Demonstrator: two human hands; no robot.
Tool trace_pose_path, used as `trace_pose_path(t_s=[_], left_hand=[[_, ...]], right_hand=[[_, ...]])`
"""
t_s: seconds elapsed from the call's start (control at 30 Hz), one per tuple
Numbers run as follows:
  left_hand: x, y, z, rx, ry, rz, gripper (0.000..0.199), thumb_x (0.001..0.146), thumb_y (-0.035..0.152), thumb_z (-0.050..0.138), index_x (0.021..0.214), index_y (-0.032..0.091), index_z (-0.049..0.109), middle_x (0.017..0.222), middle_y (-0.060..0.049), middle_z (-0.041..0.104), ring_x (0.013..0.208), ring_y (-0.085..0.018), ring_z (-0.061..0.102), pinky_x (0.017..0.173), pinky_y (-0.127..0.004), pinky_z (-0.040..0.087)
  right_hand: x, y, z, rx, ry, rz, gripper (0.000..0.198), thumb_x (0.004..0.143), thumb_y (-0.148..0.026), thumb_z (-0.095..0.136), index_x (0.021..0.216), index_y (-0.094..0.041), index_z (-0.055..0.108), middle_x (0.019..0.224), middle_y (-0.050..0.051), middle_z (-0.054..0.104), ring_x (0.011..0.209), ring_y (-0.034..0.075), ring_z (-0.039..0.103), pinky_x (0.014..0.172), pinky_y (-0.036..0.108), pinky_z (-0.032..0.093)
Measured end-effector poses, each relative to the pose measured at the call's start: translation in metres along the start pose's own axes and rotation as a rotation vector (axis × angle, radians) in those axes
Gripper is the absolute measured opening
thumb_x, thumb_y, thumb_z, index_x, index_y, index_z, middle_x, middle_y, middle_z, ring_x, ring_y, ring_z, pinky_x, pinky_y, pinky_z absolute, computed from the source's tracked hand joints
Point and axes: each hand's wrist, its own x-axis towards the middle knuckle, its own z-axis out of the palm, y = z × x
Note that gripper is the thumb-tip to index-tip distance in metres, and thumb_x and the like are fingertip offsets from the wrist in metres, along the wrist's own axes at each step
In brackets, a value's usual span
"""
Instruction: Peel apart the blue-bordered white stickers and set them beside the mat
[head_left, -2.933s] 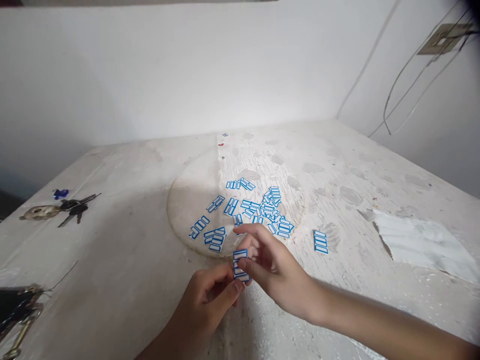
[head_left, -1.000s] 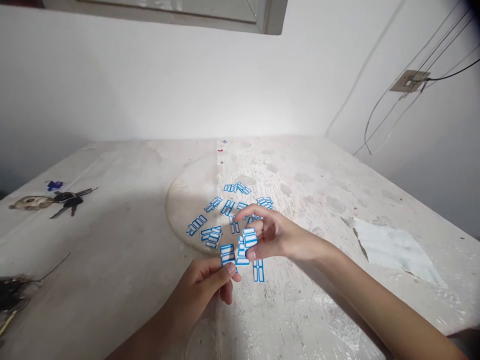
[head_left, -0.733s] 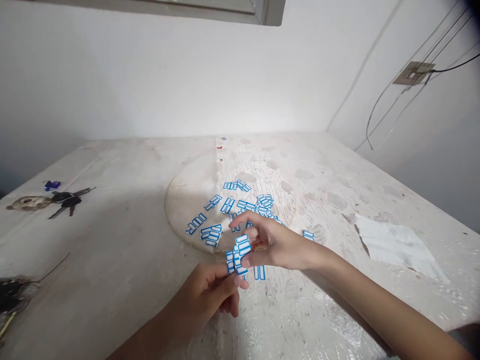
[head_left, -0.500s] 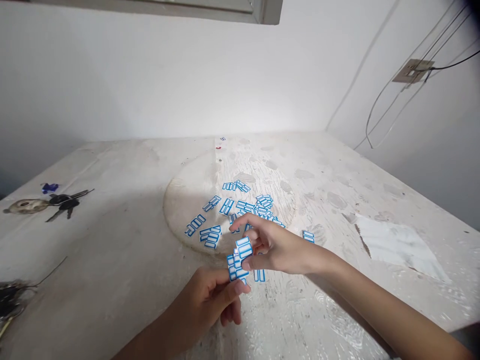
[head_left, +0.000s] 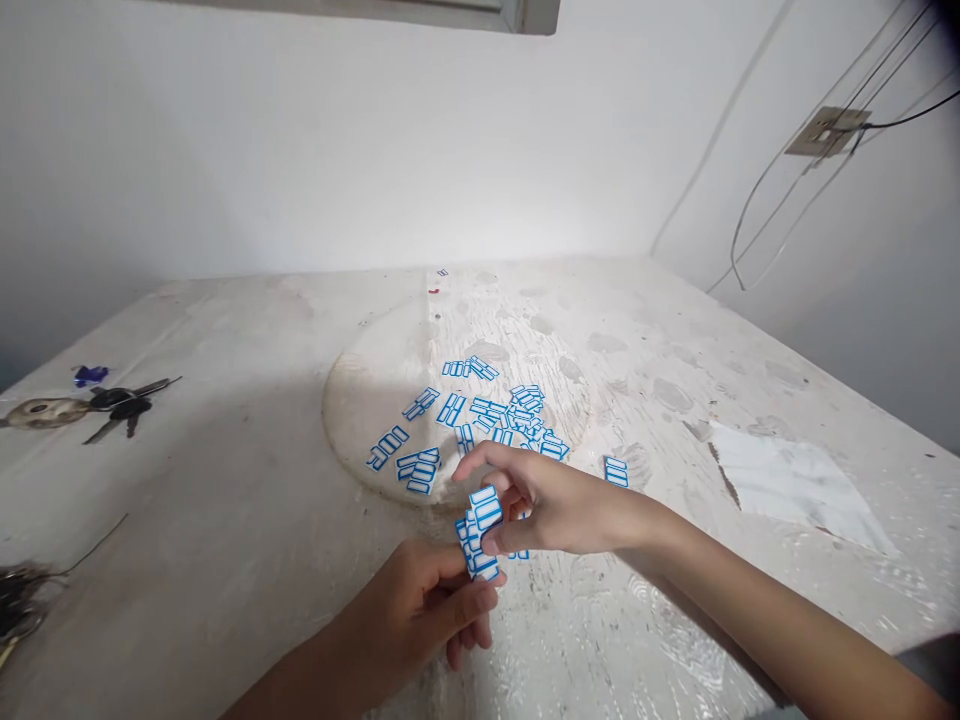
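Small white paper cutouts with blue outlines are bunched in an overlapping stack (head_left: 480,528) between my two hands. My right hand (head_left: 536,498) pinches the upper part of the stack between thumb and fingers, its index finger stretched out above. Below, my left hand (head_left: 442,600) has its curled fingers at the stack's lower edge, the fingers partly behind it and the thumb just under it. Beyond my hands, many more blue-outlined cutouts (head_left: 452,409) lie scattered and overlapping on the table (head_left: 247,520). One cutout (head_left: 616,471) sits apart to the right of my right wrist; another is partly hidden under my right hand.
Keys (head_left: 124,403) with a tag and a small blue object (head_left: 91,375) lie at the left. A dark bundle with a thin wire (head_left: 22,600) sits at the near left edge. At the right is a torn white sheet (head_left: 795,487). Cables hang from a wall socket (head_left: 829,131).
My left thumb has slid down off the front of the stack, showing more of its lower edge. My right hand still pinches the stack, slightly lower. The view has shifted slightly.
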Motion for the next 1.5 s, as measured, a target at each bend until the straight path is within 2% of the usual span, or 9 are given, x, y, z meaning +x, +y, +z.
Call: trace_pose_path(t_s=[0.2,0.37,0.5,0.7,0.93,1.03,1.23,1.4,1.5], left_hand=[[0.004,-0.009,0.001,-0.055,0.089,0.074,0.039,0.089,0.049,0.040,0.092,0.013,0.056,0.070,-0.005,0.063,0.056,-0.013,0.055,0.054,-0.024,0.046],[0.004,0.006,-0.004,-0.152,0.336,0.013,0.031,0.085,0.043,0.046,0.080,0.014,0.056,0.062,-0.004,0.063,0.055,-0.014,0.055,0.053,-0.024,0.044],[-0.001,0.012,-0.004,-0.172,0.291,-0.017,0.027,0.083,0.038,0.045,0.072,0.016,0.056,0.053,-0.001,0.060,0.049,-0.012,0.051,0.050,-0.023,0.041],[-0.003,0.007,-0.001,-0.076,0.263,-0.137,0.026,0.084,0.036,0.042,0.072,0.016,0.054,0.052,0.000,0.056,0.047,-0.011,0.048,0.046,-0.021,0.035],[-0.004,0.010,-0.002,0.137,0.287,-0.139,0.030,0.086,0.038,0.037,0.073,0.016,0.053,0.055,0.000,0.055,0.041,-0.010,0.042,0.042,-0.021,0.030],[-0.005,0.011,-0.002,0.223,0.272,-0.123,0.030,0.088,0.035,0.033,0.073,0.017,0.052,0.053,0.000,0.054,0.041,-0.010,0.040,0.042,-0.022,0.028],[-0.008,0.014,-0.002,0.398,0.281,-0.083,0.030,0.090,0.031,0.029,0.070,0.020,0.048,0.049,0.001,0.052,0.043,-0.014,0.044,0.045,-0.027,0.026],[-0.010,0.018,0.002,0.522,0.326,-0.080,0.029,0.092,0.032,0.027,0.074,0.021,0.047,0.052,0.000,0.052,0.046,-0.016,0.046,0.048,-0.029,0.024],[-0.011,0.022,0.003,0.594,0.316,-0.078,0.028,0.092,0.033,0.026,0.080,0.021,0.048,0.054,0.000,0.050,0.049,-0.016,0.045,0.048,-0.029,0.022]], right_hand=[[-0.001,-0.003,-0.006,0.083,0.011,-0.022,0.045,0.072,-0.004,0.063,0.110,-0.018,0.043,0.076,-0.004,0.054,0.061,0.008,0.050,0.057,0.023,0.039],[0.000,0.004,-0.010,0.114,0.103,-0.012,0.041,0.073,-0.007,0.064,0.107,-0.018,0.043,0.077,-0.001,0.055,0.069,0.013,0.056,0.060,0.027,0.044],[0.001,0.008,-0.003,0.093,0.125,-0.008,0.042,0.073,-0.007,0.064,0.107,-0.019,0.043,0.079,-0.001,0.056,0.069,0.013,0.056,0.061,0.027,0.045],[0.000,0.003,0.005,0.108,0.051,-0.025,0.042,0.076,-0.006,0.061,0.113,-0.018,0.045,0.085,0.001,0.059,0.074,0.013,0.058,0.066,0.028,0.047],[0.002,0.011,0.008,0.039,0.086,-0.038,0.040,0.074,-0.012,0.065,0.112,-0.019,0.054,0.120,0.005,0.051,0.075,0.011,0.059,0.065,0.026,0.049],[0.001,0.011,0.010,0.008,0.101,-0.039,0.039,0.075,-0.013,0.065,0.112,-0.020,0.056,0.120,0.004,0.052,0.079,0.012,0.057,0.066,0.026,0.048],[-0.001,0.007,0.018,-0.062,0.158,0.010,0.041,0.078,-0.014,0.060,0.118,-0.022,0.054,0.121,0.005,0.052,0.069,0.009,0.054,0.065,0.026,0.048],[0.000,0.008,0.026,-0.170,0.213,-0.044,0.038,0.081,-0.014,0.056,0.118,-0.023,0.054,0.118,0.003,0.054,0.080,0.012,0.055,0.075,0.029,0.048],[0.000,0.008,0.029,-0.147,0.217,-0.080,0.036,0.081,-0.009,0.053,0.114,-0.022,0.054,0.118,0.003,0.054,0.089,0.014,0.055,0.076,0.028,0.048]])
